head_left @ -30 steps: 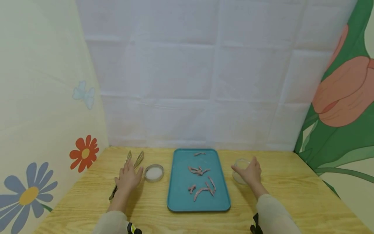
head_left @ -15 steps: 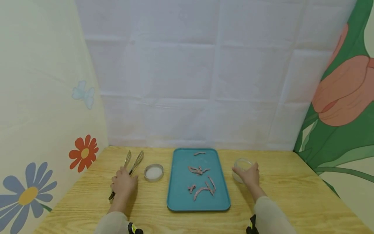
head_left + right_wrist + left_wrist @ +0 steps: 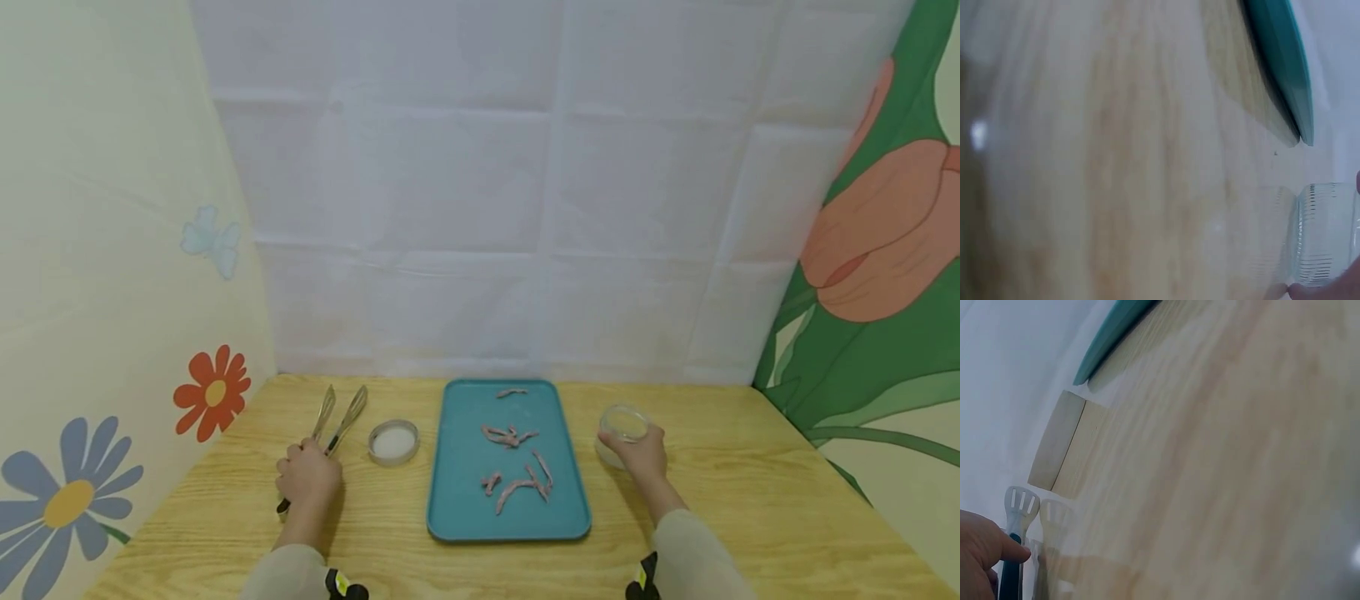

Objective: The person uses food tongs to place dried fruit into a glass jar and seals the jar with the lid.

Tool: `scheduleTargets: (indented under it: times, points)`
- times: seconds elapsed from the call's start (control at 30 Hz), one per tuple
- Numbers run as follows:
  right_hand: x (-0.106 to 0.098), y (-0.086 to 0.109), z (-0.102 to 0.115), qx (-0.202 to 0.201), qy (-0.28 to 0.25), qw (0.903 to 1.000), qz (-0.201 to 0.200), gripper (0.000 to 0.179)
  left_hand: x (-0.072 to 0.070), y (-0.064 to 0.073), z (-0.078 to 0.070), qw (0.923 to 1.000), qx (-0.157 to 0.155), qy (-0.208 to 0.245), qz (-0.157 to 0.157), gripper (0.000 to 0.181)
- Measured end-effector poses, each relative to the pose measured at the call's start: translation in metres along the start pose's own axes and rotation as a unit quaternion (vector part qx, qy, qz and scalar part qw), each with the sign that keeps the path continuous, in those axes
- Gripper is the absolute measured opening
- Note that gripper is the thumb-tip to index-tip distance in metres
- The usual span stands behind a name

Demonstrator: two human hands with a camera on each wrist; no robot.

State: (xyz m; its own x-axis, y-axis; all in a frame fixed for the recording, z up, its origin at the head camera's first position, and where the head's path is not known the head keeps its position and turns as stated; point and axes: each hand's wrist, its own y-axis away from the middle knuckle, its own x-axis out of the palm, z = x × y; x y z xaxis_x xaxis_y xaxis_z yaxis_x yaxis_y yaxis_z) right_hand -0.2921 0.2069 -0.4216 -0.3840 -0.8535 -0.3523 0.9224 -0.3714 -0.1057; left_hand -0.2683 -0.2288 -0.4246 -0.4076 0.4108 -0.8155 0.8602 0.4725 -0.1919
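My left hand (image 3: 307, 473) grips a pair of metal tongs (image 3: 349, 419) by the dark handles, on the left of the table. The tongs' slotted tips point away from me and stand spread apart. In the left wrist view, a slotted tip (image 3: 1021, 503) shows beyond the fingers. On the right, my right hand (image 3: 642, 454) holds a clear glass jar (image 3: 622, 422) from its near right side. The jar stands upright and has no lid on; its ribbed glass wall (image 3: 1322, 234) shows in the right wrist view.
Between the hands lies a blue-green tray (image 3: 510, 525) with several pinkish strips (image 3: 510, 437) that look like raw meat. A round lid (image 3: 393, 442), white inside, lies between tongs and tray. A white cloth (image 3: 450, 208) hangs behind the wooden table (image 3: 390, 517).
My left hand has come down and back along the tongs, and its spread fingers have curled round the handles. My right hand has closed in on the jar from the near side.
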Motion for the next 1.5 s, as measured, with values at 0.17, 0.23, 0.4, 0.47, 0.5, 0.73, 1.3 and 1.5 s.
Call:
scheduleTargets:
  times: [0.17,0.23,0.4,0.47,0.5,0.73,1.3,1.5]
  points:
    - [-0.001,0.0,-0.002,0.007,0.004,1.0,0.001,0.086,-0.002,0.0,0.0,0.9999,-0.008,-0.006,-0.003,0.028]
    - [-0.002,0.0,-0.003,0.004,0.012,0.9999,0.001,0.087,-0.003,0.0,0.001,0.9999,-0.012,-0.009,0.0,0.027]
    - [-0.003,0.0,-0.003,0.002,0.029,0.9995,0.01,0.089,-0.003,0.0,0.004,0.9999,-0.014,-0.007,0.0,0.028]
    - [-0.003,0.0,-0.003,0.003,0.033,0.9993,0.016,0.09,-0.004,-0.001,0.006,0.9999,-0.012,-0.008,0.0,0.027]
    - [-0.004,0.0,-0.002,0.004,0.033,0.9993,0.019,0.09,-0.003,-0.001,0.008,0.9999,-0.011,-0.008,-0.001,0.027]
    - [-0.004,0.0,-0.002,0.004,0.031,0.9991,0.03,0.09,-0.006,0.0,0.011,1.0,-0.002,0.005,-0.005,0.027]
    - [-0.006,0.0,-0.004,0.007,0.022,0.9991,0.035,0.092,-0.024,0.001,-0.017,0.9966,0.058,0.048,-0.034,0.037]
    - [-0.006,0.0,-0.005,0.015,0.026,0.9989,0.035,0.092,-0.03,0.004,-0.031,0.9937,0.093,0.055,-0.03,0.04]
